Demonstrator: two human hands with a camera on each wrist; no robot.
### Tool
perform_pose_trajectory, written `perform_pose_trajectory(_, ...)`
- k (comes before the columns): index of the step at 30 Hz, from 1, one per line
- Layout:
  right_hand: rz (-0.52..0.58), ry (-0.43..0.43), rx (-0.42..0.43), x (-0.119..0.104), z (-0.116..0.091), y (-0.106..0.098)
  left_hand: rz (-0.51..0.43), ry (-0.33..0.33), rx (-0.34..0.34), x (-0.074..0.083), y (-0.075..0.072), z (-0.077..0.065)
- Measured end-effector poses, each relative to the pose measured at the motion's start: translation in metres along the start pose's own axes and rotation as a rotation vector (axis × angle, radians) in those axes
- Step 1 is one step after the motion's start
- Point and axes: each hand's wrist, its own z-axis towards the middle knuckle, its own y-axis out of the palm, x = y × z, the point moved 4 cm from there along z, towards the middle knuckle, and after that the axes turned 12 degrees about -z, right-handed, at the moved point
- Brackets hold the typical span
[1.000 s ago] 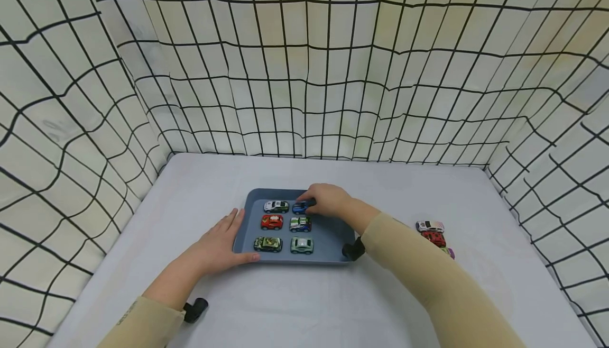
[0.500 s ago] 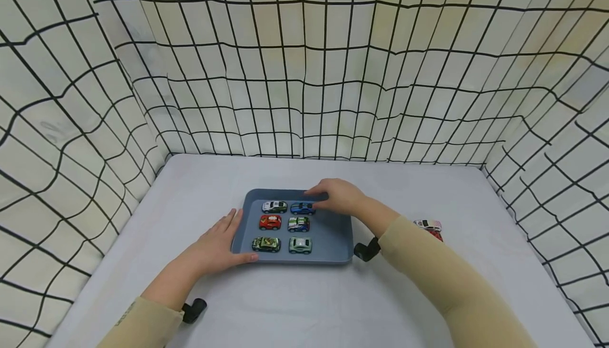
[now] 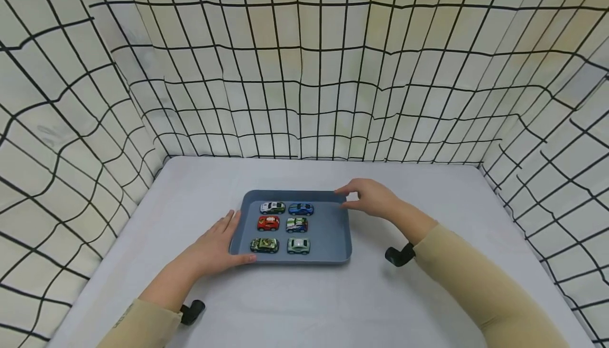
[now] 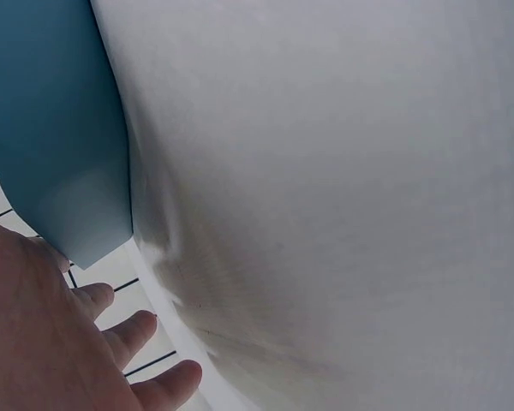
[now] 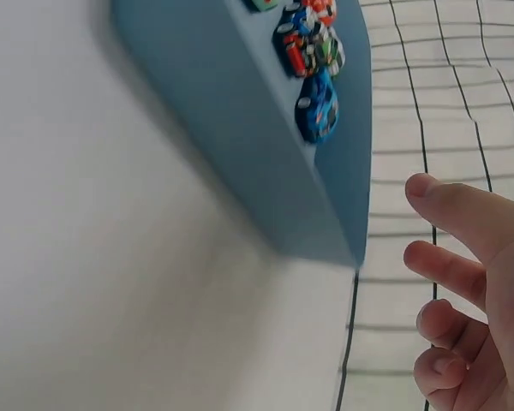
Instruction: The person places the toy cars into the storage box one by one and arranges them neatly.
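Observation:
A blue-grey tray [image 3: 328, 231] holds several toy cars in two columns on its left and middle part. Along the back stand a white patterned car [image 3: 273, 208] and a blue car [image 3: 301, 209]. A red car [image 3: 268, 223] and a white-green-blue car [image 3: 297, 225] form the middle row. Nearest the front are a camouflage car [image 3: 264, 245] and a pale green car [image 3: 298, 246]. My left hand [image 3: 214, 250] rests along the tray's left edge, thumb over the front-left rim. Beside the back-right corner is my right hand [image 3: 373, 197], holding nothing, its thumb and fingers apart.
The tray stands on a white-covered table [image 3: 304, 300]. White walls with a black grid net [image 3: 304, 73] rise behind and on both sides. Black wrist cameras [image 3: 400, 255] sit at both cuffs. The right sleeve [image 3: 480, 279] covers part of the table's right side.
My right hand has let go of the blue car and moved right, to the tray's back-right corner. My left hand stays at the tray's edge. The cars at the right are now hidden behind my arm.

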Motion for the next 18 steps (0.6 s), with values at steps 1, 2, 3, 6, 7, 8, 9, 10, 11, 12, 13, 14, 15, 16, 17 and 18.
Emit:
perform_pose_trajectory(1, -0.001, 0.007, 0.004, 0.005, -0.004, 0.0, -0.001, -0.001, -0.001, 0.0, 0.0, 0.0)
perform_pose_trajectory(2, 0.0, 0.011, 0.007, 0.009, -0.008, -0.001, -0.002, -0.002, -0.003, 0.0, 0.0, 0.0)
perform_pose_trajectory(3, 0.002, 0.014, 0.011, 0.013, -0.012, -0.002, -0.003, -0.004, -0.005, -0.001, 0.0, -0.001)
perform_pose_trajectory(6, 0.002, 0.025, 0.019, 0.026, -0.024, -0.004, -0.002, -0.006, -0.005, -0.001, 0.0, -0.001)
perform_pose_trajectory(7, -0.001, 0.031, 0.021, 0.03, -0.029, -0.004, -0.002, -0.005, -0.004, -0.001, 0.0, -0.001)
perform_pose_trajectory(8, -0.003, 0.041, 0.019, 0.035, -0.034, -0.005, -0.001, -0.002, -0.002, -0.001, 0.0, 0.0)
perform_pose_trajectory(9, -0.004, 0.051, 0.018, 0.04, -0.038, -0.004, 0.0, 0.0, 0.0, -0.001, 0.0, 0.0)
perform_pose_trajectory(10, -0.008, 0.068, 0.016, 0.046, -0.043, -0.004, 0.002, 0.001, -0.001, -0.002, 0.0, 0.0)
perform_pose_trajectory(11, -0.008, 0.082, 0.012, 0.051, -0.048, -0.003, 0.003, 0.001, -0.001, -0.002, 0.001, 0.001)
perform_pose_trajectory(12, -0.014, 0.092, 0.008, 0.057, -0.053, -0.002, 0.004, 0.001, -0.002, -0.002, 0.001, 0.001)
perform_pose_trajectory(13, -0.019, 0.103, 0.004, 0.063, -0.058, -0.001, 0.005, 0.0, -0.003, -0.002, 0.001, 0.001)
perform_pose_trajectory(14, -0.017, 0.115, -0.001, 0.068, -0.063, 0.0, 0.005, 0.0, -0.005, -0.001, 0.001, 0.001)
perform_pose_trajectory(15, -0.018, 0.126, -0.006, 0.074, -0.068, 0.0, 0.004, -0.002, -0.006, -0.001, 0.001, 0.001)
perform_pose_trajectory(16, -0.021, 0.142, -0.011, 0.079, -0.073, 0.0, 0.004, -0.003, -0.007, -0.001, 0.001, 0.001)
perform_pose_trajectory(17, -0.023, 0.151, -0.016, 0.083, -0.078, 0.0, 0.001, -0.002, -0.005, 0.0, 0.0, 0.001)
perform_pose_trajectory(18, -0.024, 0.165, -0.022, 0.088, -0.082, -0.001, -0.001, 0.0, -0.003, 0.001, 0.0, 0.001)
